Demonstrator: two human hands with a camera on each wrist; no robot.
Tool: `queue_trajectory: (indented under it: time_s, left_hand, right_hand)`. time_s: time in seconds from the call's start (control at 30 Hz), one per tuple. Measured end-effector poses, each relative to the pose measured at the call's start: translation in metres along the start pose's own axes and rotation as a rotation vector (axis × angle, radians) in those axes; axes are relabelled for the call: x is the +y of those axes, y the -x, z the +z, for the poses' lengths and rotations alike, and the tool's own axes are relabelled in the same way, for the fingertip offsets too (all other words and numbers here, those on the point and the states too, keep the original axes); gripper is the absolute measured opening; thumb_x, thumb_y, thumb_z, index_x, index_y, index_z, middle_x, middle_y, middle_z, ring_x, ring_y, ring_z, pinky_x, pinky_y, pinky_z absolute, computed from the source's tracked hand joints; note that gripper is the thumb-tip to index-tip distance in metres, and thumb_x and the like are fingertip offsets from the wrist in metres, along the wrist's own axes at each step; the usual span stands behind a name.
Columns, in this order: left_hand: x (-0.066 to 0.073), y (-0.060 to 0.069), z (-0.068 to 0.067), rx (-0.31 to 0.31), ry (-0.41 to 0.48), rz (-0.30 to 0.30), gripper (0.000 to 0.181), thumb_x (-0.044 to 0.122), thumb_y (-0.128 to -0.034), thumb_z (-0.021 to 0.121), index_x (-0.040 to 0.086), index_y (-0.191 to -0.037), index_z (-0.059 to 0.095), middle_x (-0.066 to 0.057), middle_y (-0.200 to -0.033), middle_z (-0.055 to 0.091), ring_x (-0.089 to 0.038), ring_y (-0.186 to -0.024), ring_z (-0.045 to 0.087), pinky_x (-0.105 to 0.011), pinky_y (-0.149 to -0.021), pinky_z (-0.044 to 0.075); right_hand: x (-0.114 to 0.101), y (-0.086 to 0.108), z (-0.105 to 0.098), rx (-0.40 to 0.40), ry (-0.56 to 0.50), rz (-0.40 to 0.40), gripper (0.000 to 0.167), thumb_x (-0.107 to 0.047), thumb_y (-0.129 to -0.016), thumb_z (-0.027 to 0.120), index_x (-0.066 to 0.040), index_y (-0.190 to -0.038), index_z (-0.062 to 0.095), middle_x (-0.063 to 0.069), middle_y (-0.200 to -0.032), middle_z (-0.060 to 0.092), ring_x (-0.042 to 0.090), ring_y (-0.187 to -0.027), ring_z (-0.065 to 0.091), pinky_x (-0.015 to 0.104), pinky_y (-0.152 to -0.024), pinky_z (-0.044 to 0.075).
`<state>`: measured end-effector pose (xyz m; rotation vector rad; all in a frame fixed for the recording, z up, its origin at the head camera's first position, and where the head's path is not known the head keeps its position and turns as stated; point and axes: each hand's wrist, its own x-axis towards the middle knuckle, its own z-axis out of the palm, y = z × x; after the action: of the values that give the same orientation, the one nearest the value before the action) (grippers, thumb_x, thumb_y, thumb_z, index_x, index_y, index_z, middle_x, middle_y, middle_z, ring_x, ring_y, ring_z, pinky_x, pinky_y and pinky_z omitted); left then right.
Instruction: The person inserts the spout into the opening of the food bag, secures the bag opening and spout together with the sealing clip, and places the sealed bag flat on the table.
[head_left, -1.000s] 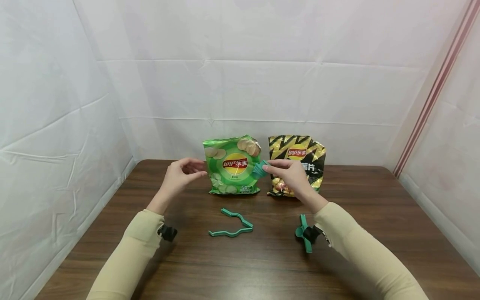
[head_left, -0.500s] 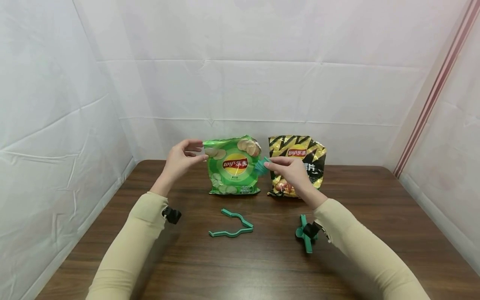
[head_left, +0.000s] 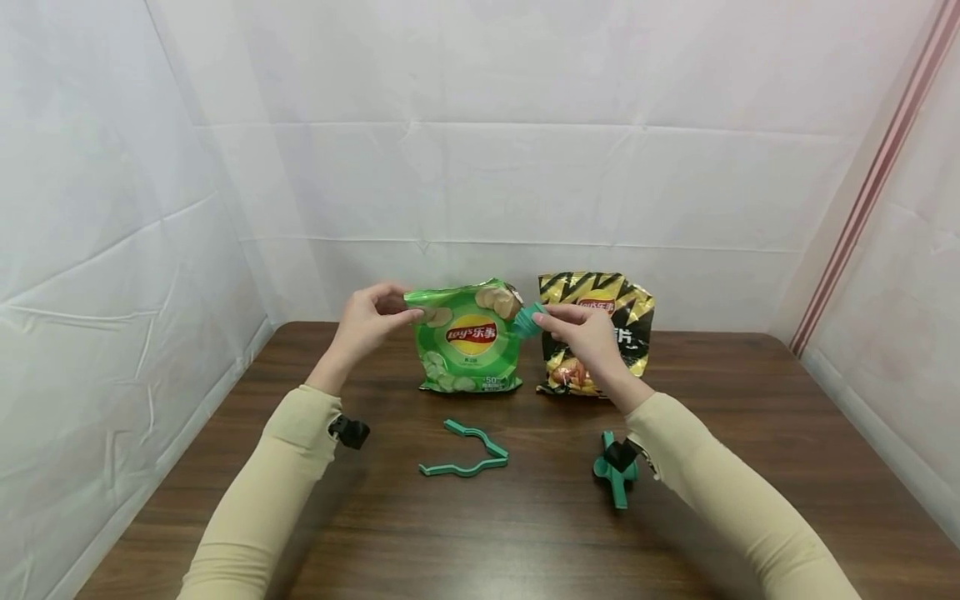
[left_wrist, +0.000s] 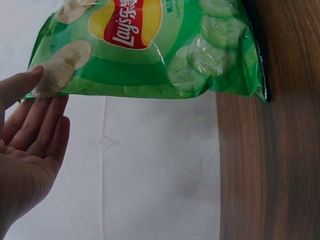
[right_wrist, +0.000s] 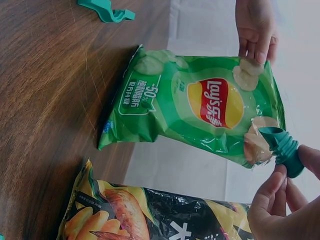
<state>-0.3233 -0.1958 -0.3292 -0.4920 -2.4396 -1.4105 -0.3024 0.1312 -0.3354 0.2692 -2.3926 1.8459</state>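
Standing on the table, a green Lay's chip bag [head_left: 468, 367] has its upper left corner pinched by my left hand [head_left: 367, 321]. In the left wrist view the thumb [left_wrist: 22, 86] lies on the bag's front and the other fingers are behind its edge. My right hand [head_left: 588, 337] pinches a teal ribbed, threaded plastic spout [right_wrist: 285, 150] by its end. The spout is at the bag's upper right corner, its wide mouth overlapping the corner in the right wrist view; I cannot tell whether they touch.
A black and yellow Lay's bag [head_left: 558, 287] stands right of the green one, partly behind my right hand. Nearer on the wooden table [head_left: 480, 542] lie an unfolded teal bag clip [head_left: 465, 472] and a teal clip with a round part [head_left: 617, 492]. White sheeting [head_left: 480, 183] hangs behind.
My left hand has risen from beside the green bag to its upper left corner and taken hold of it. The bag's top has shifted slightly. My right hand has raised the spout a little.
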Motion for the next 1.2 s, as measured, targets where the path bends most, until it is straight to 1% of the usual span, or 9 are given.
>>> queue_trajectory:
  time_s: [0.1, 0.23, 0.33, 0.47, 0.57, 0.7, 0.8, 1.13, 1.2]
  left_hand:
    - [-0.001, 0.001, 0.0, 0.005, 0.008, 0.023, 0.027, 0.028, -0.0835, 0.074, 0.012, -0.105, 0.068, -0.008, -0.094, 0.071, -0.016, -0.083, 0.067, -0.028, -0.071, 0.051]
    - [-0.002, 0.002, 0.0, -0.007, 0.034, 0.032, 0.025, 0.026, -0.0859, 0.071, 0.009, -0.104, 0.069, -0.01, -0.093, 0.071, -0.027, -0.086, 0.066, -0.025, -0.067, 0.049]
    - [0.013, 0.008, -0.004, -0.032, 0.033, 0.02, 0.024, 0.021, -0.0884, 0.068, 0.004, -0.105, 0.068, -0.016, -0.096, 0.07, -0.02, -0.081, 0.066, -0.024, -0.066, 0.048]
    - [0.032, 0.017, -0.008, -0.046, 0.028, 0.002, 0.022, 0.013, -0.0896, 0.066, -0.002, -0.106, 0.066, -0.022, -0.097, 0.068, -0.002, -0.074, 0.06, -0.025, -0.066, 0.047]
    - [0.031, 0.018, -0.008, -0.044, 0.033, -0.001, 0.022, 0.013, -0.0896, 0.066, -0.002, -0.106, 0.066, -0.022, -0.098, 0.068, -0.002, -0.075, 0.06, -0.024, -0.067, 0.047]
    - [0.031, 0.019, -0.008, -0.048, 0.053, -0.004, 0.023, 0.012, -0.0895, 0.066, -0.002, -0.107, 0.066, -0.023, -0.101, 0.068, -0.009, -0.081, 0.064, -0.023, -0.069, 0.048]
    - [0.031, 0.019, -0.008, -0.053, 0.06, -0.003, 0.023, 0.012, -0.0897, 0.066, -0.003, -0.108, 0.066, -0.023, -0.103, 0.068, -0.011, -0.083, 0.064, -0.022, -0.069, 0.048]
    - [0.032, 0.02, -0.008, -0.046, 0.052, 0.011, 0.023, 0.011, -0.0897, 0.065, -0.004, -0.107, 0.066, -0.024, -0.1, 0.068, -0.009, -0.078, 0.063, -0.021, -0.066, 0.047]
    - [0.032, 0.021, -0.007, -0.044, 0.048, 0.016, 0.023, 0.011, -0.0898, 0.065, -0.005, -0.107, 0.066, -0.024, -0.099, 0.068, -0.005, -0.076, 0.062, -0.021, -0.065, 0.047]
  right_hand:
    - [-0.001, -0.001, 0.0, 0.045, 0.006, -0.022, 0.048, -0.043, -0.081, 0.073, -0.011, -0.116, 0.069, 0.011, -0.119, 0.065, 0.04, -0.103, 0.06, 0.051, -0.09, 0.047]
    - [-0.001, -0.004, -0.001, 0.087, -0.014, -0.05, 0.047, -0.043, -0.081, 0.073, -0.011, -0.115, 0.069, 0.012, -0.117, 0.066, 0.039, -0.102, 0.061, 0.048, -0.09, 0.049]
    - [0.0, -0.006, -0.002, 0.1, -0.022, -0.067, 0.046, -0.042, -0.082, 0.073, -0.011, -0.115, 0.069, 0.012, -0.117, 0.067, 0.036, -0.101, 0.062, 0.047, -0.092, 0.049]
    - [0.0, -0.009, -0.002, 0.115, -0.017, -0.085, 0.045, -0.042, -0.082, 0.072, -0.012, -0.115, 0.069, 0.012, -0.116, 0.067, 0.034, -0.1, 0.062, 0.047, -0.09, 0.049]
    - [-0.002, -0.01, -0.002, 0.124, 0.003, -0.111, 0.044, -0.041, -0.083, 0.072, -0.012, -0.116, 0.069, 0.011, -0.116, 0.067, 0.03, -0.103, 0.062, 0.043, -0.09, 0.05]
    - [-0.005, -0.012, -0.004, 0.138, 0.043, -0.149, 0.045, -0.041, -0.082, 0.072, -0.012, -0.116, 0.069, 0.01, -0.118, 0.067, 0.023, -0.109, 0.061, 0.04, -0.091, 0.05]
    - [-0.006, -0.013, -0.004, 0.151, 0.065, -0.16, 0.046, -0.042, -0.081, 0.073, -0.013, -0.117, 0.069, 0.01, -0.118, 0.067, 0.023, -0.11, 0.062, 0.04, -0.091, 0.05]
    - [-0.007, -0.018, -0.003, 0.158, 0.103, -0.197, 0.046, -0.045, -0.08, 0.073, -0.015, -0.115, 0.07, 0.008, -0.11, 0.071, 0.02, -0.102, 0.065, 0.04, -0.087, 0.051]
    - [-0.007, -0.019, -0.003, 0.153, 0.107, -0.211, 0.046, -0.045, -0.08, 0.073, -0.015, -0.114, 0.07, 0.008, -0.109, 0.071, 0.02, -0.101, 0.065, 0.04, -0.086, 0.052]
